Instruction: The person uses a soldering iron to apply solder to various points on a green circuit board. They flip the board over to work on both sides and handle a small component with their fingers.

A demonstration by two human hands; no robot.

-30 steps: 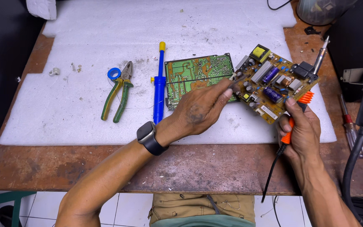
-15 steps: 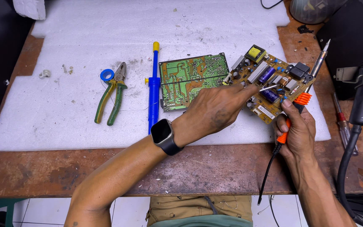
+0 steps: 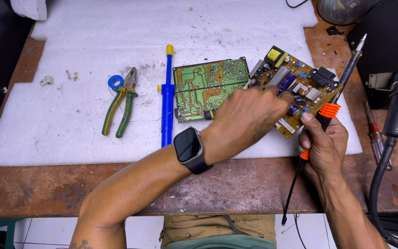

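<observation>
Left hand (image 3: 247, 117) reaches across from lower left, forearm diagonal, palm down, fingers curled over the brown circuit board (image 3: 295, 85); whether it pinches a part there, cannot tell. Black smartwatch (image 3: 190, 150) on that wrist. Right hand (image 3: 323, 147) wrapped around the orange-grip soldering iron (image 3: 342, 87), thumb on the collar, tip pointing up and right, away from the board, cord trailing down. Brown board lies tilted on white foam sheet (image 3: 93, 69), right of centre, touching the green circuit board (image 3: 206, 87). Blue desoldering pump (image 3: 167, 101) just left of that; green-handled pliers (image 3: 120, 103) and blue solder spool (image 3: 115, 82) further left. Worn wooden counter (image 3: 47, 189) under everything.
</observation>
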